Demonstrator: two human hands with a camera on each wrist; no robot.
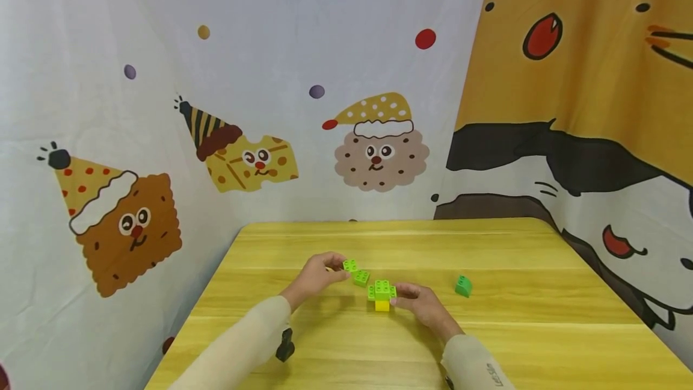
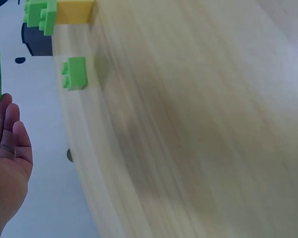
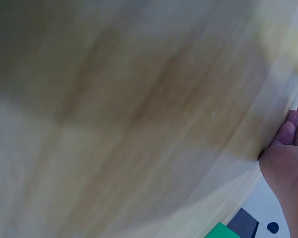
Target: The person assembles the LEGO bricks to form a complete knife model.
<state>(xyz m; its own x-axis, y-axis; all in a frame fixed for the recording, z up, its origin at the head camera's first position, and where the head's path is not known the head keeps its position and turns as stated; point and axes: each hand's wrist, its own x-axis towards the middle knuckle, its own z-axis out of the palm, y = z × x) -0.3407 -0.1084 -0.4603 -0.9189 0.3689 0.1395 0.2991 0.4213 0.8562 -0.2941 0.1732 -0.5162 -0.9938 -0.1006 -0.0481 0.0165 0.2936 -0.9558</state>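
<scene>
1. At a wood-grain table (image 1: 335,348), a person in cream sleeves (image 1: 243,342) handles toy bricks with two bare hands; a small brick stack (image 1: 382,289) marks the clock's center for every bearing here, 12 pointing toward the far edge.

2. Midway between the hands, the brick stack shows lime-green studded pieces on top, jutting out at 9 and 3 o'clock, above a yellow brick (image 1: 382,306). Whether its base meets the tabletop, I cannot tell.

3. Toward 10 o'clock, the left hand (image 1: 318,272) pinches a lime-green brick (image 1: 350,265) between thumb and fingertips, clear of the tabletop; its other fingers bend loosely, close together. A black device (image 1: 285,345) shows beneath that wrist.

4. Close in at 3 o'clock, the right hand (image 1: 425,304) pinches the stack's jutting side, thumb in front, fingers behind. The right wrist view shows its outer fingers lying against one another; their grip on the stack is out of sight there.

5. Also at 10 o'clock, a loose lime brick (image 1: 361,277) sits on the tabletop, between held piece and stack. Well apart at 3 o'clock lies a dark green brick (image 1: 463,286).

6. Beyond the far edge hangs a printed cloth (image 1: 260,5), a hatted biscuit (image 1: 381,164) smiling at 12 o'clock.
</scene>
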